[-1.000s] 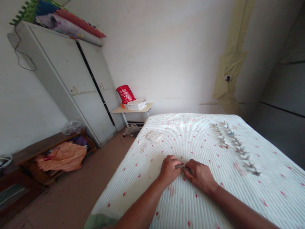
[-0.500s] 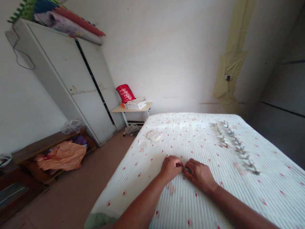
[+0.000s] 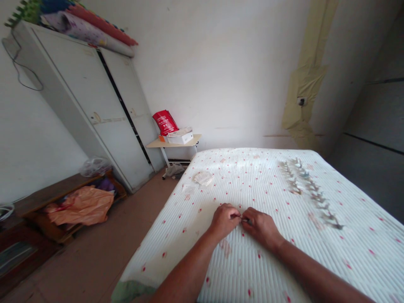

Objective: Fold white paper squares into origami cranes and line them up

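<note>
Close together over the middle of the bed, my left hand (image 3: 224, 219) and my right hand (image 3: 260, 225) meet at the fingertips. Both are closed in a pinch. Something small and dark shows at my right fingers, too little of it visible to name. Under them lies the white ribbed mattress cover (image 3: 233, 277) with red dots. To the right of my hands, several small grey-brown figures (image 3: 315, 195) stand in two rows on the cover. Beyond my left hand lie a clear plastic bag (image 3: 203, 178) and a slip of paper (image 3: 189, 189).
A small table (image 3: 154, 144) past the bed bears a red bag (image 3: 165, 123) and a white box (image 3: 180, 138). At left stand a grey cabinet (image 3: 72, 80) and a low wooden bench (image 3: 59, 185) with an orange plastic bag (image 3: 83, 206). A wall socket (image 3: 302, 101) is at the back right.
My right hand's fingers have curled in slightly, nearer to my left fingertips. My hands otherwise stay in the same place; the view has shifted a little.
</note>
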Demonstrator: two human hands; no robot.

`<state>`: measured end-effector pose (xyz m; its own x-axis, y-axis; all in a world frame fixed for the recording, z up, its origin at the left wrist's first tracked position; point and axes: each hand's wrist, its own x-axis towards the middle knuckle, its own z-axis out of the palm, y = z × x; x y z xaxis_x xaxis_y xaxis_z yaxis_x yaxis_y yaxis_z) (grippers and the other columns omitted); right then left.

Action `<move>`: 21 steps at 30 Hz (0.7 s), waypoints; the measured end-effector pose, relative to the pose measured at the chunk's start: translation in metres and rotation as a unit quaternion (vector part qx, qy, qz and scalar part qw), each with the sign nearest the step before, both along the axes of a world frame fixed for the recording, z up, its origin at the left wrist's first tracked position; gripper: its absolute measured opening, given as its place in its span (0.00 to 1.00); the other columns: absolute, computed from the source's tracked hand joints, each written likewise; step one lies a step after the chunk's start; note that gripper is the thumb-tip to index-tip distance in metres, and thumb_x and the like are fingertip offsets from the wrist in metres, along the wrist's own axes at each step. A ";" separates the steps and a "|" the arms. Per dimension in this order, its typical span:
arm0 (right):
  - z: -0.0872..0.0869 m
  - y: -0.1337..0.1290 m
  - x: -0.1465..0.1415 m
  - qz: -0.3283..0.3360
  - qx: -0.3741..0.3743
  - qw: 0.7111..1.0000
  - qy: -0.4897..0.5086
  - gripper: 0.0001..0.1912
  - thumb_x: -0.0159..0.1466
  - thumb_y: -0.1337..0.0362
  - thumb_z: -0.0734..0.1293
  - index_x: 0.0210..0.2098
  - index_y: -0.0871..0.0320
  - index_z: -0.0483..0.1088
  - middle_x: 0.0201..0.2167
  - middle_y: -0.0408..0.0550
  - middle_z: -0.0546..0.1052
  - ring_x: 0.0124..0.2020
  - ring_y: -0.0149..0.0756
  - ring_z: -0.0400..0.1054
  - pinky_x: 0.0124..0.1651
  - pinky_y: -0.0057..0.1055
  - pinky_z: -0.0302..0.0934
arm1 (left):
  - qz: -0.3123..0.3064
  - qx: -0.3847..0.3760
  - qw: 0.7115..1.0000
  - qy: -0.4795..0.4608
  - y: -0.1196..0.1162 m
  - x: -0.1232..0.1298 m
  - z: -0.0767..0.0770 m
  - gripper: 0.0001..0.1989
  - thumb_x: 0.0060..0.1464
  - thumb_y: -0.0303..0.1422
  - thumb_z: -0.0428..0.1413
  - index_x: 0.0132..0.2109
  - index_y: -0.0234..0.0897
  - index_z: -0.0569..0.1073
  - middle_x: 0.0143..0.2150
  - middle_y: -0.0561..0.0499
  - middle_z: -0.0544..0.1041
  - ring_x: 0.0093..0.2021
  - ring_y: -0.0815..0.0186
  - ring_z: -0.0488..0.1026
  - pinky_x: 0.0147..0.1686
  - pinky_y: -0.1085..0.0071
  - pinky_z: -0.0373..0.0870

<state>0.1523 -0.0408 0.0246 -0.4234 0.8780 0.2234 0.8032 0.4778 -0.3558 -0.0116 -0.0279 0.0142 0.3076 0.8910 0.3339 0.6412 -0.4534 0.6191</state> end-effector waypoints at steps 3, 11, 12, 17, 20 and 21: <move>-0.001 0.002 -0.002 0.002 -0.010 1.000 0.003 0.10 0.58 0.67 0.57 0.30 0.57 0.69 0.30 0.44 0.73 0.30 0.30 0.67 0.31 0.24 0.52 | 0.008 0.014 1.000 -0.003 0.002 -0.001 -0.004 0.06 0.43 0.24 0.53 0.26 0.36 0.75 0.26 0.53 0.73 0.31 0.69 0.68 0.35 0.74 0.61; -0.005 0.005 -0.007 -0.008 -0.002 1.000 -0.007 0.10 0.58 0.68 0.57 0.28 0.57 0.69 0.29 0.44 0.73 0.29 0.29 0.66 0.29 0.23 0.49 | 0.021 0.034 0.999 -0.011 0.002 -0.005 -0.009 0.07 0.39 0.21 0.52 0.24 0.36 0.73 0.25 0.53 0.71 0.31 0.69 0.67 0.33 0.75 0.61; -0.005 0.004 -0.007 -0.009 0.000 1.000 -0.012 0.10 0.58 0.68 0.57 0.28 0.57 0.69 0.28 0.44 0.72 0.29 0.29 0.66 0.29 0.24 0.49 | 0.020 0.034 0.999 -0.012 0.002 -0.006 -0.010 0.08 0.39 0.21 0.52 0.23 0.36 0.73 0.25 0.53 0.71 0.31 0.69 0.67 0.33 0.75 0.61; 0.000 0.001 -0.008 -0.004 0.008 1.000 -0.030 0.10 0.58 0.68 0.57 0.27 0.57 0.69 0.28 0.43 0.72 0.27 0.27 0.65 0.27 0.24 0.47 | 0.017 0.030 0.999 0.005 0.001 -0.009 -0.011 0.08 0.39 0.21 0.51 0.22 0.36 0.72 0.25 0.53 0.69 0.31 0.69 0.66 0.33 0.75 0.60; 0.002 0.000 -0.009 -0.003 0.012 0.999 -0.037 0.10 0.58 0.68 0.57 0.27 0.57 0.69 0.28 0.42 0.71 0.26 0.27 0.65 0.26 0.24 0.46 | 0.011 0.020 1.000 0.018 0.002 -0.011 -0.010 0.08 0.39 0.21 0.51 0.23 0.36 0.72 0.26 0.53 0.69 0.32 0.68 0.66 0.34 0.74 0.60; 0.002 -0.001 -0.009 -0.003 0.012 0.999 -0.040 0.10 0.58 0.68 0.57 0.27 0.56 0.69 0.28 0.42 0.71 0.26 0.27 0.65 0.26 0.24 0.45 | 0.008 0.017 1.000 0.020 0.002 -0.012 -0.009 0.08 0.39 0.22 0.51 0.23 0.36 0.72 0.26 0.53 0.70 0.32 0.68 0.66 0.35 0.74 0.60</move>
<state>0.1430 -0.0416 0.0270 -0.4356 0.8753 0.2101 0.8310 0.4807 -0.2797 -0.0233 -0.0263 0.0051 0.3068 0.8840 0.3527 0.6723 -0.4635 0.5772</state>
